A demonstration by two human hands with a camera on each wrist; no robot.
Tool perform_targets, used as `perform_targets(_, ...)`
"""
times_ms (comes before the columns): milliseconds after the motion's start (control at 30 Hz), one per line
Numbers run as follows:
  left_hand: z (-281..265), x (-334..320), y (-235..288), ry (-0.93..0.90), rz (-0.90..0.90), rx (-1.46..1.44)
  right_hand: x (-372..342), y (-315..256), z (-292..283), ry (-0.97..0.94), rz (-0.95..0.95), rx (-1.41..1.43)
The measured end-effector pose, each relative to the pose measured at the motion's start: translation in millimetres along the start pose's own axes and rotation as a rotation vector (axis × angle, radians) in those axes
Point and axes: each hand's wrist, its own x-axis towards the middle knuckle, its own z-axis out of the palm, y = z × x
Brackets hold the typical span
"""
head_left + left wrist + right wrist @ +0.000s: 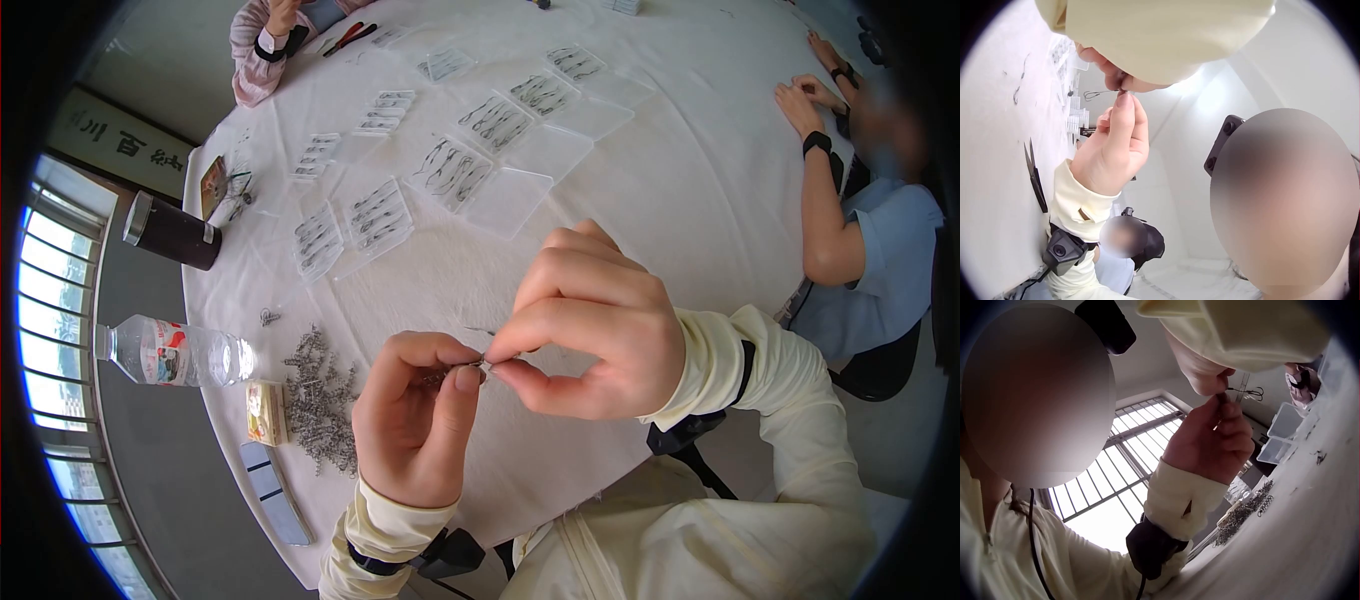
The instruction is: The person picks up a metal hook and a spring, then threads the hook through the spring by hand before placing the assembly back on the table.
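My left hand (pixel 415 420) and right hand (pixel 600 325) meet fingertip to fingertip over the table's near side. Between them is a small fishing hook rig (pixel 1250 394), its thin curved prongs sticking out past the fingers. Thumb and forefinger of each hand pinch it; the part between the fingertips is hidden. In the left wrist view the hook's wire (pixel 1092 95) shows beside the right fingertips. Left of my left hand lies a tangled pile of small metal coil springs (pixel 320 400). A few loose springs (pixel 1265 505) lie at the pile's edge in the right wrist view.
Clear plastic cases (pixel 455 175) of hook rigs stand open across the table. At left are a water bottle (pixel 170 352), a dark flask (pixel 172 231), a small packet (pixel 265 412) and a phone (pixel 275 495). Scissors (pixel 1035 178) lie near my right arm. Other people sit around the table.
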Motion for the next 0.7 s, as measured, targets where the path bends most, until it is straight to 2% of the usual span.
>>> perform_targets(167, 1.9, 0.8, -2.7, 0.02, 0.072, 0.096, 0.2, -0.2, 0.9, 0.019, -0.007, -0.018)
perform_targets(700, 6.8, 0.3, -2.6, 0.076, 0.062, 0.15, -1.2, -1.8, 5.2, 0.047, -0.076, -0.167)
